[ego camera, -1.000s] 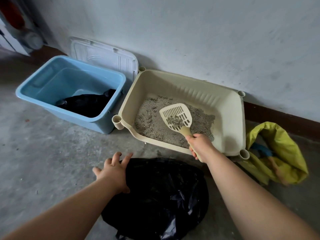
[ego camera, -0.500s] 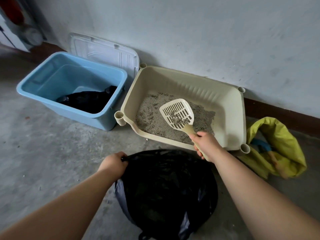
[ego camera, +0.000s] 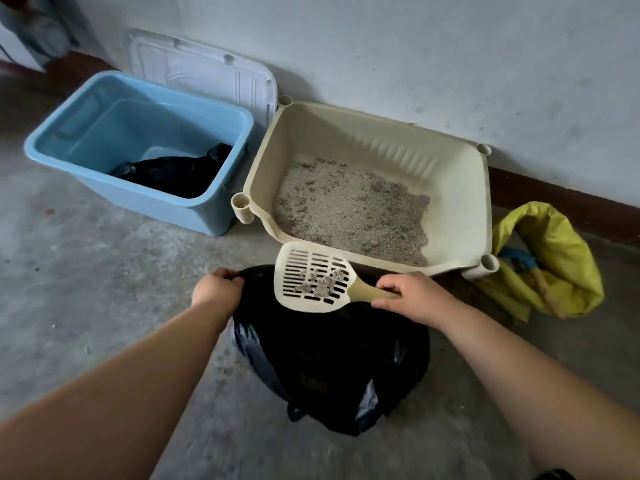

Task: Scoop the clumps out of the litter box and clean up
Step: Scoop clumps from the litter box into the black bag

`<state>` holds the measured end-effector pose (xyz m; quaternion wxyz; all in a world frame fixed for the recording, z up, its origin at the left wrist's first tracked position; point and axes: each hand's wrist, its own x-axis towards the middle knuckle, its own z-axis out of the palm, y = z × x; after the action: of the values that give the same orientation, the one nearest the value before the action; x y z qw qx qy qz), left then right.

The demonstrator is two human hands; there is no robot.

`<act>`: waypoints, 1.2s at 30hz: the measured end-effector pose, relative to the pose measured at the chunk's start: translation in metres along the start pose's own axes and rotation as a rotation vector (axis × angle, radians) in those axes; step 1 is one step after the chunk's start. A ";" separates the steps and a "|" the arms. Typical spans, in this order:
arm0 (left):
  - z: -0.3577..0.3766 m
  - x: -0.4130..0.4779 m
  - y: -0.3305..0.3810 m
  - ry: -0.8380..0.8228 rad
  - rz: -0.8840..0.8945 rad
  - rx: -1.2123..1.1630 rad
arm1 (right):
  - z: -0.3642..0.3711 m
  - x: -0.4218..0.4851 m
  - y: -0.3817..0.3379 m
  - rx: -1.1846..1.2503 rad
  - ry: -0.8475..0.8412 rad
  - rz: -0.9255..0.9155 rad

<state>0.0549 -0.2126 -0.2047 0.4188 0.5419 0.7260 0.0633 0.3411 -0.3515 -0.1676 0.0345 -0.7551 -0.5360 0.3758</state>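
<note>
While left hand pinches the black bag, right hand grips the scoop (clumps aboard).

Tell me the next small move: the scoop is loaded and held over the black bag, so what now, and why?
Probably tip the scoop so the clumps slide into the black trash bag. The right hand holds its handle with the head level above the bag's mouth, the left hand grips the bag's rim, and the litter box is already behind it.
</note>
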 end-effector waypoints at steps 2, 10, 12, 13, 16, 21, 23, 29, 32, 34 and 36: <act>-0.001 0.002 -0.002 0.001 -0.009 -0.015 | 0.009 -0.003 0.006 -0.308 0.129 -0.112; -0.002 0.004 -0.004 0.034 -0.010 -0.072 | 0.022 -0.003 0.021 -0.524 0.482 -0.366; -0.001 0.004 -0.003 0.035 -0.009 -0.090 | 0.022 -0.003 0.020 -0.533 0.507 -0.368; -0.001 0.004 -0.003 0.033 -0.008 -0.096 | 0.022 -0.003 0.020 -0.520 0.510 -0.362; 0.000 0.003 -0.002 0.030 -0.005 -0.115 | 0.021 -0.004 0.016 -0.468 0.467 -0.331; 0.003 0.003 -0.006 0.008 0.005 -0.124 | -0.005 -0.011 -0.004 -0.094 0.360 -0.038; 0.006 0.003 -0.005 -0.028 0.018 -0.120 | -0.027 -0.009 -0.012 0.061 0.297 0.085; 0.011 0.001 0.003 -0.073 0.053 -0.098 | -0.095 0.016 -0.016 -0.255 0.376 0.454; 0.013 -0.001 0.007 -0.082 0.071 -0.092 | -0.108 0.023 -0.022 -0.582 0.373 0.523; 0.015 -0.002 0.010 -0.085 0.075 -0.095 | -0.110 0.027 -0.025 -0.698 0.311 0.553; 0.016 -0.002 0.010 -0.094 0.073 -0.111 | -0.112 0.032 -0.025 -0.733 0.249 0.580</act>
<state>0.0737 -0.2157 -0.2087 0.4793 0.5464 0.6805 0.0932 0.3940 -0.2747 -0.0933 -0.2763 -0.8750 -0.3924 0.0632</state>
